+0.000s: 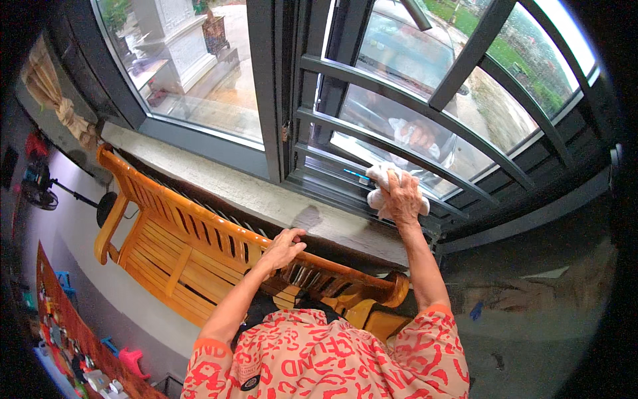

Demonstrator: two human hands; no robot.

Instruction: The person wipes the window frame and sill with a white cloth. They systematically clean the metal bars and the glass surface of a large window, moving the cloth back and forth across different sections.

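Roughly mid-wipe, by the look of it. Far left of frame: a fan (36, 189) on a stand and a tied curtain (56, 100) in the upper left. Lower left, toys (126, 362) on the floor. Left of centre, a wooden bench (169, 243) runs diagonally under the sill (246, 193). The left hand (284, 247) rests on the bench's top rail at centre, fingers curled loosely over the wood, nothing else in it; it seems to brace the body. A damp patch shows on the sill just above that hand. Right of centre, the right hand (402, 196) presses a white cloth (380, 178) onto the lower window track (345, 179), fingers closed over the bunched cloth, behind the grey bars (399, 126).

Step in hand, I judge: wiping the track at the base of the open window. A further pass would call for sliding the cloth along the track while keeping the wrist under the lowest bar. The bars crowd the hand; the bench forces a long reach over it. Glass at right reflects the hand and cloth.
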